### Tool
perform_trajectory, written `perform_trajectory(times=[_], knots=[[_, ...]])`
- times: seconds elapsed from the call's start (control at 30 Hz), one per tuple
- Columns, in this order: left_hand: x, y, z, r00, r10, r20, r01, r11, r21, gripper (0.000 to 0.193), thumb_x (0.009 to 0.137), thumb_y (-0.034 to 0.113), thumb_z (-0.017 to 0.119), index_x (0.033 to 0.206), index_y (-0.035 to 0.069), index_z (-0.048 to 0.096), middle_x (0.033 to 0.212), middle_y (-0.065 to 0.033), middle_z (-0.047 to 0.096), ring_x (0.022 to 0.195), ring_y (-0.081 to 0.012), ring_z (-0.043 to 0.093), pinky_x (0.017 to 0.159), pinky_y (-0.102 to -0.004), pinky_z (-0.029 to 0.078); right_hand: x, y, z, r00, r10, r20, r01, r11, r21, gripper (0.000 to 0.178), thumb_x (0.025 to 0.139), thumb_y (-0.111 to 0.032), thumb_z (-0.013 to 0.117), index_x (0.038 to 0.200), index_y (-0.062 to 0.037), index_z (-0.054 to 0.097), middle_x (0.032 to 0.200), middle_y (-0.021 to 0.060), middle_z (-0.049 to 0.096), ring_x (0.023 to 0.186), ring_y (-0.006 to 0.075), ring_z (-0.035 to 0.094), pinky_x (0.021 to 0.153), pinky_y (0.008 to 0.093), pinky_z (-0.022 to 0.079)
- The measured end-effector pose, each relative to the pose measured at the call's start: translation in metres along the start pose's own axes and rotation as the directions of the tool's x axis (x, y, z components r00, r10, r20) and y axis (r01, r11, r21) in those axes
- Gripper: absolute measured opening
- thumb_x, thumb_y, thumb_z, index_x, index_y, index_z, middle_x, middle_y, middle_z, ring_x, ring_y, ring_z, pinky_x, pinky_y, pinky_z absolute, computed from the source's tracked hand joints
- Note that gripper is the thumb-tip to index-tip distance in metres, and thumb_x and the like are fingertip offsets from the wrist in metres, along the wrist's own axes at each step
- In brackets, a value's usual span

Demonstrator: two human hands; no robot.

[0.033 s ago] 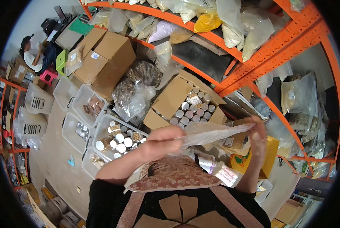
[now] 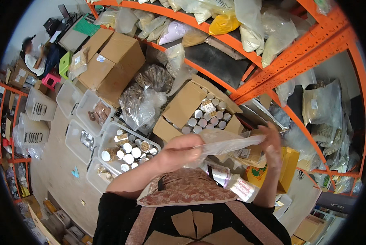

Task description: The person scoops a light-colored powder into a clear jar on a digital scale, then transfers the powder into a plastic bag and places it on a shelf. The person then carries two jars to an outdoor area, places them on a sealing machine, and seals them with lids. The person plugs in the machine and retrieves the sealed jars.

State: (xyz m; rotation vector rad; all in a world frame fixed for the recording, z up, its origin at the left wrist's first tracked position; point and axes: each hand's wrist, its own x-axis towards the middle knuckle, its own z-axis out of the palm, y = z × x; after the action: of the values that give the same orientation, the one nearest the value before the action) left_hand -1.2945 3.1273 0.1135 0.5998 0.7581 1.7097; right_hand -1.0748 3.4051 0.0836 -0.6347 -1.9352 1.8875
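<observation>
A clear plastic bag (image 2: 232, 145) is stretched flat between my two hands at chest height. My left hand (image 2: 178, 153) is closed around its left end, thumb on top. At the other end, the fingers of my right hand (image 2: 272, 147) are bent against the bag's edge, slightly blurred. Under the bag lie labelled white and pink containers (image 2: 241, 188), partly hidden by my apron (image 2: 187, 188). Just beyond the bag stands an open cardboard box (image 2: 179, 104) packed with lidded jars (image 2: 209, 108).
Left of my arm, clear plastic bins (image 2: 103, 141) hold more jars and packets. A yellow box (image 2: 287, 169) stands beside my right forearm. Orange shelving (image 2: 289, 61) with bagged powders rises ahead and to the right. A person (image 2: 35, 59) sits at the far left.
My right hand has come slightly inward and its fingers have shifted. The span of bag between my hands is shorter. My left hand has moved a little to the right.
</observation>
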Motion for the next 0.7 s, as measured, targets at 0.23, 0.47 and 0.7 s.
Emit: perform_trajectory(times=[0.23,0.47,0.7], knots=[[0.056,-0.042,-0.048,0.992,-0.060,0.112,0.082,0.977,-0.196,0.020,0.093,0.019,0.054,0.093,-0.001,0.055,0.082,0.0016,0.049,0.070,-0.0064,0.040,0.061,-0.0215,0.032,0.048,0.189,0.042,0.857,0.273,0.437,0.010,0.839,-0.545,0.101,0.060,-0.018,0.084,0.141,-0.0045,0.024,0.140,0.0133,0.032,0.126,0.0311,0.039,0.101,0.0447,0.038],[0.102,-0.068,-0.109,0.994,-0.046,0.097,0.065,0.976,-0.208,0.014,0.093,0.014,0.052,0.087,0.002,0.053,0.074,0.0043,0.046,0.068,-0.0025,0.039,0.060,-0.0193,0.033,0.086,0.221,0.072,0.887,0.435,0.154,-0.311,0.810,-0.498,0.081,0.069,-0.017,0.076,0.135,-0.0018,0.032,0.133,0.0150,0.041,0.119,0.0300,0.046,0.098,0.0453,0.041],[0.127,-0.042,-0.157,0.989,0.142,-0.047,-0.147,0.982,-0.121,0.016,0.093,0.016,0.050,0.086,0.003,0.054,0.078,0.0010,0.050,0.072,-0.0048,0.045,0.063,-0.0208,0.036,0.142,0.167,0.106,0.893,0.411,-0.182,-0.419,0.908,-0.010,0.061,0.078,-0.016,0.068,0.129,0.0010,0.040,0.125,0.0167,0.049,0.112,0.0290,0.052,0.095,0.0458,0.043]])
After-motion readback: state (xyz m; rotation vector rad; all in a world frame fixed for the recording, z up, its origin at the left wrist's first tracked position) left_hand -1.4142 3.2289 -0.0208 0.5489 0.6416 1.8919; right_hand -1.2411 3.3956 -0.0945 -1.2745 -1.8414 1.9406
